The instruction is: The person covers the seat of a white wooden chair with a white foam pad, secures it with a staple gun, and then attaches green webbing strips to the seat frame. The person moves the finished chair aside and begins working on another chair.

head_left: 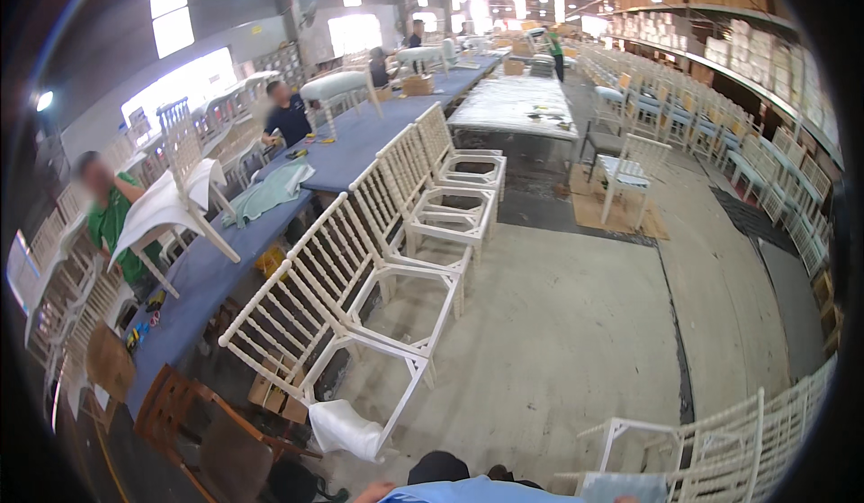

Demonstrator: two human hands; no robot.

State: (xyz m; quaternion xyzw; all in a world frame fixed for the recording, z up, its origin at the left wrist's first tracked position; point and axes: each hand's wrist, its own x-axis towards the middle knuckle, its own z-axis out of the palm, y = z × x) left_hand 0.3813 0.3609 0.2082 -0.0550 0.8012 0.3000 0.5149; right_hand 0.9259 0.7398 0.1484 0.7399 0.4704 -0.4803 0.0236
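At the lower edge, a small part of my left hand [374,492] shows beside the light blue shirt [477,491]; its fingers are cut off. Only a sliver of my right hand [625,499] is visible, close to a pale blue seat [621,486] at a white chair frame. I cannot make out anything held in either hand. Ahead and left of me stands a row of white chair frames [382,298] with spindle backs and seat openings. White sheeting [346,429] drapes over the nearest frame's corner. A brown wooden chair [236,453] stands left of it.
A long blue-topped table [216,260] runs along the left, bearing upturned chairs, tools and pale green fabric [270,193]. Two co-workers [112,211] stand behind it, others farther off. More white chairs [765,431] stand at lower right. Stacked chairs and shelving line the right side.
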